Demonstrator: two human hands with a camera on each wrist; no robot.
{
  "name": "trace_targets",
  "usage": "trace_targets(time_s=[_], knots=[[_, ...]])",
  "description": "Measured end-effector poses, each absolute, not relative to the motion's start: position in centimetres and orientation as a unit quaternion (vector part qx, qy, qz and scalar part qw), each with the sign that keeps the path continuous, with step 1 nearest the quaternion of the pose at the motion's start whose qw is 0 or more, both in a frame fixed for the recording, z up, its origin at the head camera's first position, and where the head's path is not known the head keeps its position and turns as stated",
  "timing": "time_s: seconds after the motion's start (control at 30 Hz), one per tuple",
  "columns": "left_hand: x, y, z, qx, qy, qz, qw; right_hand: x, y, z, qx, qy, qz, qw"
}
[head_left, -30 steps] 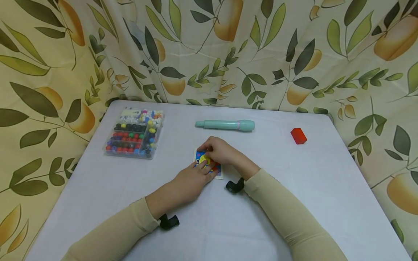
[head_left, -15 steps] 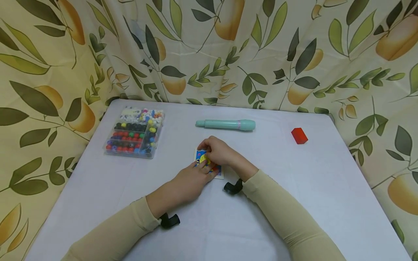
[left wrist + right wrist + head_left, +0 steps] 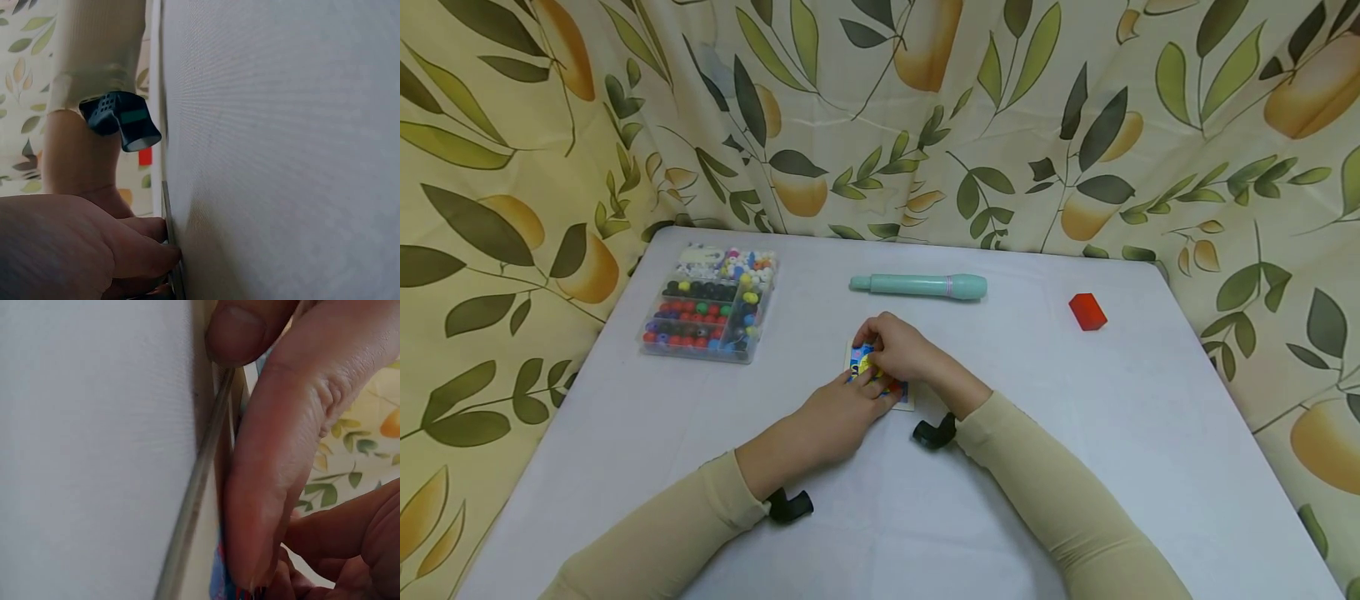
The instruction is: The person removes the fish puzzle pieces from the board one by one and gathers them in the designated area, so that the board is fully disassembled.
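Note:
A small card with a colourful blue, yellow and red print and a pale border lies at the middle of the table. My left hand rests on its lower part with the fingers stretched across it. Close beside those fingers, my right hand has curled fingers and pinches at the card's upper part; its fingertips are partly hidden. In the right wrist view the card's thin edge runs along under the thumb and finger. Seen from the left wrist, the left fingers press near the table surface.
Behind the hands lies a mint-green marker-like tube. A clear compartment box of coloured beads sits at the back left, and a red block at the right. Black wrist mounts sit at both cuffs. A patterned curtain hangs behind the table.
The right hand's fingers shift very slightly over the card, and the visible part of the print changes a little. The left hand stays in place.

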State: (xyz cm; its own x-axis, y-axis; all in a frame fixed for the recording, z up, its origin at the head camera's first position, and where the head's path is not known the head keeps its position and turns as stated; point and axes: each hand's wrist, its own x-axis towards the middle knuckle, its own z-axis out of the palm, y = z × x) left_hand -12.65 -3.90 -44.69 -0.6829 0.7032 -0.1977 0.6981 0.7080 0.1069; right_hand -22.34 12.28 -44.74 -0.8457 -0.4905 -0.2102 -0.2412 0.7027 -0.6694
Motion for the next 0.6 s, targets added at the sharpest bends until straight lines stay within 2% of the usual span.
trace_targets(time_s=[0.6], knots=[[-12.61, -3.95, -44.45, 0.385, 0.916, 0.007, 0.112, -21.88, 12.04, -44.74, -0.181, 0.908, -0.329, 0.183]])
